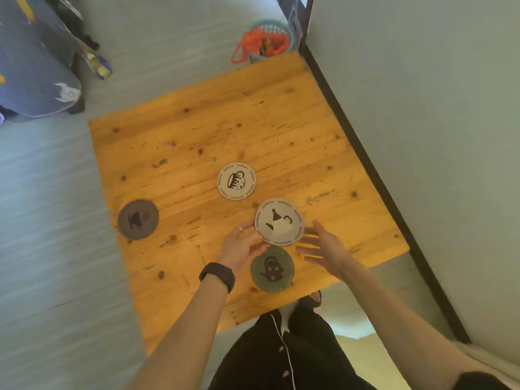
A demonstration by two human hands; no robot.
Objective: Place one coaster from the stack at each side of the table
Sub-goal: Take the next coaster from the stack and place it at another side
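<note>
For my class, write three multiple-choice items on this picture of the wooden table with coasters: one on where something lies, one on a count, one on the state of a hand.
1. Where does the dark grey coaster lie on the table?
A. near the table's left edge
B. at the far edge by the basket
C. under the green coaster

2. How many coasters are in view?
A. two
B. four
C. six

3. What is the left hand doing?
A. lying flat on the table
B. holding the edge of the pale teapot coaster
C. gripping the basket

Answers:
1. A, it sits alone by the left edge.
2. B, the dark grey one, the mug coaster, the pale teapot coaster and the green coaster.
3. B, its fingers hold that coaster's left rim, while the right hand is open beside it.
</note>
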